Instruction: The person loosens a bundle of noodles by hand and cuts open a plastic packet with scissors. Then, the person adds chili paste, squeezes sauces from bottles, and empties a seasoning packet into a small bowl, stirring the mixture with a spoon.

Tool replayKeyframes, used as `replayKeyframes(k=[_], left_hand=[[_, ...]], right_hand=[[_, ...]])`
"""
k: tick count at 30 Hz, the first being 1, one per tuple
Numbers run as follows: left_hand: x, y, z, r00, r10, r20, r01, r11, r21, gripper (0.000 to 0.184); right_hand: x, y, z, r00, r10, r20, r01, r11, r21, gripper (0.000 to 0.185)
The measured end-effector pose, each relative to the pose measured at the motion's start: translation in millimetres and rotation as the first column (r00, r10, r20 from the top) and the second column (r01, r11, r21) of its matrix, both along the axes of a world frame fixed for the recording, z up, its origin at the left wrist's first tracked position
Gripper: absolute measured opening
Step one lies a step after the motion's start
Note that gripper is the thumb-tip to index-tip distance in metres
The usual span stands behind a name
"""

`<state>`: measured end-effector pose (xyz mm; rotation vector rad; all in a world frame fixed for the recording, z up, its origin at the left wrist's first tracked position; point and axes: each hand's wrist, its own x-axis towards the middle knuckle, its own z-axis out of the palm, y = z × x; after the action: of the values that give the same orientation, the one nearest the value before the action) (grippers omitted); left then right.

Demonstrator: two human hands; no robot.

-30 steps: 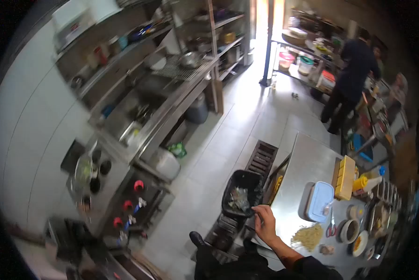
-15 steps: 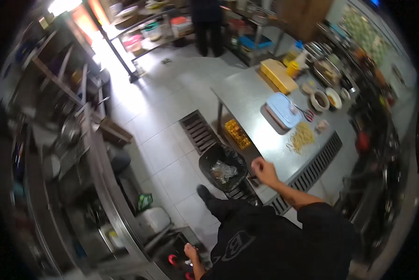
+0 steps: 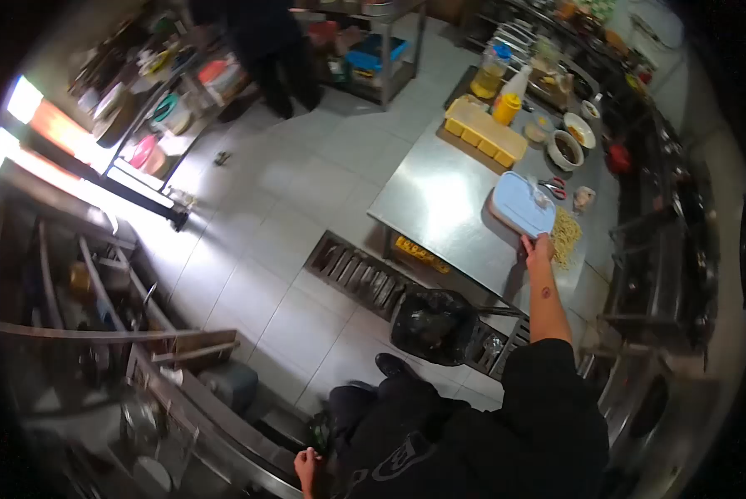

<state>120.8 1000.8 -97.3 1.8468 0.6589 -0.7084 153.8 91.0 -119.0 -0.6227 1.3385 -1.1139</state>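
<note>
My right hand (image 3: 539, 248) reaches over the steel table and is closed at the near corner of a food container with a pale blue lid (image 3: 523, 205). Part of its grip is hidden. Just right of that hand lies a pile of noodles (image 3: 566, 236). Red-handled scissors (image 3: 554, 188) and a small clear plastic bag (image 3: 583, 199) are beyond the container. Low at the left, my left hand (image 3: 308, 460) hangs beside the metal counter with its fingers curled; nothing shows in it.
A black-lined bin (image 3: 434, 327) stands by the steel table (image 3: 423, 195), over a floor grate (image 3: 352, 268). A yellow box (image 3: 483, 133), squeeze bottles (image 3: 506, 108) and bowls (image 3: 564, 151) occupy the table's far end. Another person (image 3: 277, 66) stands at the back shelves.
My right hand has moved from beside the table's near edge to the container. My view has turned and come closer to the table. The bin's top now looks darker, without the clear plastic showing.
</note>
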Motion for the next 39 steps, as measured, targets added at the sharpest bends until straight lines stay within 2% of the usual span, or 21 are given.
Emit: replayKeyframes(k=[2, 3, 5, 7, 9, 10, 12, 13, 15, 16, 17, 18, 21, 23, 24, 25, 27, 29, 31, 35, 39], left_hand=[[74.9, 16.2, -8.9, 0.999, -0.042, 0.032, 0.044, 0.997, -0.062, 0.032], [122.6, 19.8, -9.0, 0.996, -0.087, -0.024, 0.08, 0.975, -0.205, 0.032], [215.3, 26.0, -27.1, 0.917, -0.387, 0.1, 0.378, 0.921, 0.097, 0.03], [321.4, -37.8, 32.2, 0.802, -0.579, 0.147, 0.549, 0.811, 0.2, 0.029], [416.6, -60.1, 18.0, 0.71, -0.668, 0.223, 0.618, 0.743, 0.256, 0.025], [464.7, -95.2, 39.9, 0.469, -0.767, 0.438, 0.702, 0.624, 0.341, 0.023], [547.6, -160.5, 55.1, 0.318, -0.751, 0.579, 0.742, 0.577, 0.341, 0.028], [574.5, -204.5, 82.7, 0.365, -0.73, 0.578, 0.752, 0.597, 0.28, 0.038], [624.5, -284.9, 140.6, 0.068, -0.57, 0.819, 0.858, 0.453, 0.244, 0.052], [644.5, -322.2, 176.9, 0.007, -0.617, 0.787, 0.911, 0.328, 0.249, 0.059], [658.8, -350.8, 195.8, -0.059, -0.565, 0.823, 0.907, 0.314, 0.28, 0.065], [678.4, -374.6, 237.0, -0.102, -0.509, 0.855, 0.928, 0.26, 0.265, 0.065], [745.7, -423.9, 263.8, -0.34, -0.343, 0.875, 0.884, 0.199, 0.422, 0.075], [805.1, -436.9, 249.2, -0.492, -0.35, 0.797, 0.786, 0.214, 0.58, 0.081], [840.7, -435.0, 243.2, -0.524, -0.395, 0.755, 0.755, 0.194, 0.626, 0.072], [875.7, -430.5, 222.9, -0.512, -0.413, 0.754, 0.744, 0.225, 0.629, 0.072], [949.0, -413.8, 175.8, -0.515, -0.674, 0.529, 0.713, 0.006, 0.702, 0.061], [1029.9, -359.6, 174.0, -0.266, -0.756, 0.598, 0.749, 0.228, 0.622, 0.049], [1110.6, -308.4, 175.9, -0.162, -0.709, 0.687, 0.621, 0.468, 0.629, 0.043], [1228.9, -192.0, 227.3, 0.192, -0.653, 0.733, 0.3, 0.75, 0.59, 0.028], [1323.3, -71.3, 233.5, 0.6, -0.337, 0.726, 0.081, 0.928, 0.365, 0.021]], right_hand=[[0.5, 26.7, 18.3, 0.998, -0.057, -0.038, 0.055, 0.998, -0.04, 0.026], [1.5, 35.8, 24.0, 0.994, -0.092, -0.053, 0.09, 0.995, -0.047, 0.026], [9.6, 59.0, 29.1, 0.989, -0.128, -0.073, 0.124, 0.991, -0.059, 0.02], [19.5, 89.0, 42.1, 0.976, -0.175, -0.128, 0.163, 0.982, -0.096, 0.013], [35.5, 124.3, 60.2, 0.966, -0.121, -0.228, 0.077, 0.978, -0.193, 0.015], [45.1, 142.4, 74.8, 0.962, -0.143, -0.234, 0.095, 0.974, -0.204, 0.015], [76.4, 182.0, 93.7, 0.987, -0.044, -0.154, 0.021, 0.988, -0.153, 0.012], [84.8, 199.5, 97.1, 0.99, 0.031, -0.138, -0.061, 0.974, -0.22, 0.015], [120.2, 240.7, 111.9, 0.976, 0.163, -0.144, -0.193, 0.956, -0.223, 0.023], [135.8, 254.8, 112.7, 0.947, 0.254, -0.198, -0.293, 0.935, -0.202, 0.029], [190.4, 284.9, 150.7, 0.892, 0.345, -0.293, -0.407, 0.894, -0.187, 0.032], [222.7, 291.4, 158.9, 0.947, 0.242, -0.213, -0.255, 0.966, -0.038, 0.034], [340.3, 319.4, 181.0, 0.893, 0.409, -0.186, -0.41, 0.911, 0.033, 0.033], [454.8, 345.6, 195.3, 0.875, 0.429, -0.226, -0.412, 0.903, 0.119, 0.032], [493.3, 343.8, 187.8, 0.78, 0.546, -0.306, -0.514, 0.838, 0.184, 0.042], [546.9, 347.2, 188.7, 0.751, 0.611, -0.251, -0.569, 0.791, 0.225, 0.044], [654.9, 351.5, 161.6, 0.716, 0.671, -0.191, -0.653, 0.741, 0.158, 0.048], [801.9, 391.3, 206.7, 0.687, 0.695, -0.211, -0.672, 0.718, 0.181, 0.014], [910.9, 391.8, 192.4, 0.328, 0.933, -0.148, -0.939, 0.34, 0.061, 0.01], [1132.8, 454.3, 188.0, -0.054, 0.989, -0.136, -0.999, -0.053, 0.01, 0.008], [1330.9, 555.7, 140.0, -0.234, 0.968, -0.089, -0.969, -0.239, -0.054, 0.005]])
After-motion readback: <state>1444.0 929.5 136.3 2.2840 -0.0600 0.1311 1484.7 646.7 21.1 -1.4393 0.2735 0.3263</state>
